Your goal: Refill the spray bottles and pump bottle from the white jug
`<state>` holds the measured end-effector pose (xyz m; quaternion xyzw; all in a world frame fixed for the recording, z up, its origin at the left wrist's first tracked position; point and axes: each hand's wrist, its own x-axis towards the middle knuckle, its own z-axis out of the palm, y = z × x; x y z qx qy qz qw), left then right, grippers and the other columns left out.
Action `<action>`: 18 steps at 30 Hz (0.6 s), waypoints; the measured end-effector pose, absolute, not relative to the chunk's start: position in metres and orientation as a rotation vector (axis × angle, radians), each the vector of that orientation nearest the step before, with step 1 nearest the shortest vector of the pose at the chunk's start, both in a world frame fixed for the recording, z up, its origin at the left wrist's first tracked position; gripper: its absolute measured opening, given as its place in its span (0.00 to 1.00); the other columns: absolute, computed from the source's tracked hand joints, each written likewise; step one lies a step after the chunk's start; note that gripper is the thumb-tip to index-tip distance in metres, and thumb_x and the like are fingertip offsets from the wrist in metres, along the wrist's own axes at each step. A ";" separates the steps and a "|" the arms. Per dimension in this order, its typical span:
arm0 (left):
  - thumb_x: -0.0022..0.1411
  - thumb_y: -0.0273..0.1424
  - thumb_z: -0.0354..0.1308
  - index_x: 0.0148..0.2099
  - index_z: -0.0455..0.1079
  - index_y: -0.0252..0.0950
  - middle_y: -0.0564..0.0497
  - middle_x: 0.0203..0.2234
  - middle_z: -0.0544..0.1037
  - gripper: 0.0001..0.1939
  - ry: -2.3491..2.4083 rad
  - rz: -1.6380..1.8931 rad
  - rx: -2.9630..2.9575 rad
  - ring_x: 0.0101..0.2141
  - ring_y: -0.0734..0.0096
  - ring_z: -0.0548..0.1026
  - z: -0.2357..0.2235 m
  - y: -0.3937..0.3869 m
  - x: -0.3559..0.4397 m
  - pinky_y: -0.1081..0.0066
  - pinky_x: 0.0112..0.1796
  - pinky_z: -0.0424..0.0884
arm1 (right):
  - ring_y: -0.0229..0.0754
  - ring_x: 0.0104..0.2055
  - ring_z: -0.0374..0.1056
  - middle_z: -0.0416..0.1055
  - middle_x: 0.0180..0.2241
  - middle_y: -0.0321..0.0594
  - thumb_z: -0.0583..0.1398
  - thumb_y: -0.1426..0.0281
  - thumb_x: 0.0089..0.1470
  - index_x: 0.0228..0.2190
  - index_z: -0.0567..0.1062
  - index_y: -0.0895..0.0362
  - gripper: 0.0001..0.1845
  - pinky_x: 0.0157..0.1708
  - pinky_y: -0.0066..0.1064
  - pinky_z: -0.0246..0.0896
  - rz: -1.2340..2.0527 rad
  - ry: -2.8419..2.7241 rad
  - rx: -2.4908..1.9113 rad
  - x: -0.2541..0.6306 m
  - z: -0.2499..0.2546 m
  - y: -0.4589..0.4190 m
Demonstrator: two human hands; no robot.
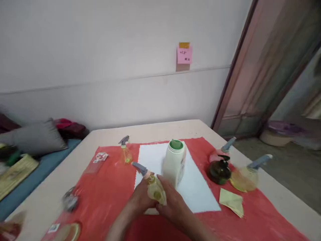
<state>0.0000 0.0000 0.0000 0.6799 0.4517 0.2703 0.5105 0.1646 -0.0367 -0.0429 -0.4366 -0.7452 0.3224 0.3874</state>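
Between both hands I hold a small clear spray bottle (155, 191) with yellowish liquid and a grey trigger head, tilted to the left. My left hand (143, 194) is closed around its left side, near the neck. Along the other side, my right hand (172, 201) has its fingers closed on the bottle's body. Just behind my right hand stands a white jug-like bottle (173, 165) with an open green mouth, upright on a white sheet (198, 197). Farther back on the left, another spray bottle (126, 155) of the same kind stands on the red cloth (112, 187).
On the right are a dark pump bottle (219, 172), a yellow spray bottle (244, 179), a pinkish spray bottle (218, 154) and a folded yellow cloth (231, 201). A clear packet (96, 162) and a blurred metallic object (70, 201) lie left. Behind the table rises a white wall (112, 53).
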 end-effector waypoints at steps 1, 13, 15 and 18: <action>0.42 0.24 0.62 0.43 0.64 0.37 0.52 0.35 0.73 0.23 1.099 0.643 1.631 0.37 0.65 0.72 0.000 -0.001 -0.002 0.68 0.40 0.69 | 0.48 0.66 0.51 0.53 0.64 0.51 0.58 0.75 0.44 0.65 0.53 0.64 0.46 0.66 0.41 0.49 0.828 -1.911 -1.116 0.163 -0.041 -0.037; 0.52 0.48 0.65 0.42 0.75 0.34 0.47 0.37 0.79 0.23 0.925 0.786 1.083 0.44 0.57 0.75 0.007 -0.002 -0.018 0.61 0.50 0.67 | 0.52 0.58 0.58 0.59 0.59 0.51 0.63 0.81 0.37 0.63 0.58 0.63 0.49 0.60 0.43 0.55 0.689 -1.961 -1.537 0.133 -0.049 -0.035; 0.54 0.52 0.63 0.36 0.76 0.33 0.47 0.33 0.79 0.25 1.050 0.926 1.005 0.41 0.59 0.76 0.011 -0.002 -0.015 0.62 0.48 0.69 | 0.53 0.60 0.55 0.58 0.60 0.52 0.64 0.81 0.39 0.63 0.59 0.64 0.49 0.61 0.44 0.53 0.657 -1.978 -1.594 0.130 -0.049 -0.034; 0.48 0.49 0.70 0.36 0.77 0.33 0.47 0.32 0.79 0.24 1.225 1.124 0.907 0.39 0.61 0.76 0.011 0.001 -0.011 0.63 0.45 0.70 | 0.54 0.60 0.54 0.57 0.60 0.51 0.64 0.81 0.39 0.64 0.59 0.63 0.49 0.61 0.43 0.52 0.623 -2.032 -1.634 0.127 -0.048 -0.033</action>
